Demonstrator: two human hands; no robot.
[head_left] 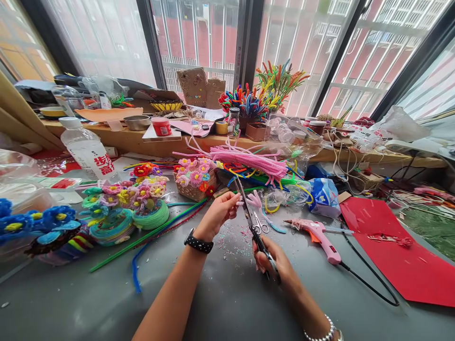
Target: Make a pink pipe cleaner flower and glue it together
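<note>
Scissors point(250, 217), steel with black handles, sit gripped in right hand point(273, 259); left hand point(221, 210) pinches pink fuzzy strip point(241, 203) beside blades; multicoloured fuzzy flowers point(195, 176) look finished, long pink fuzzy stems point(250, 160) uncut.

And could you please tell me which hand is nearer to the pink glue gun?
Right. The right hand is left of the glue gun; the left hand is farther left.

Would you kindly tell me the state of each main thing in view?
Left hand: pinching a pink fuzzy strand
Right hand: closed around black scissors
Black scissors: held, blade opening unclear
Silver scissors: lying down, partly hidden
Pink glue gun: lying down, cord attached
Plastic bottle: upright, capped
Red sheet: lying flat
</note>
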